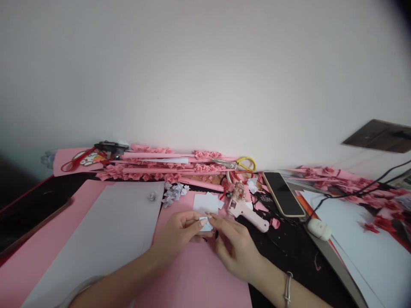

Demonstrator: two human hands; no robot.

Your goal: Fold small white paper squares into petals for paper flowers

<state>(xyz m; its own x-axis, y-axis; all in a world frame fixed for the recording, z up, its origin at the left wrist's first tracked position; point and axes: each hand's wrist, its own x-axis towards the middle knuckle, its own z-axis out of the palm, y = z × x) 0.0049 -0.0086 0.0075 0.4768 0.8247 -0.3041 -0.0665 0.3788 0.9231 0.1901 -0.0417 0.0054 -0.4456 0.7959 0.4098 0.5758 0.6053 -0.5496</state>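
A small folded piece of white paper [205, 224] is held between both hands above a pink sheet [195, 278]. My left hand [180, 229] pinches its left side between thumb and fingers. On its right side, the fingertips of my right hand [236, 246] grip the upper edge. Just beyond the hands lies a white paper square [205, 202]. A pink glue gun [248, 214] rests to the right of them. To the upper left sits a cluster of small white folded paper flowers [174, 193].
Pink paper flowers on stems [141, 174] line the wall, with yellow-handled scissors [245, 164] on them. A phone [284, 194], a white earbud case [319, 229] and black cables are on the right. White sheets [105, 239] cover the left side.
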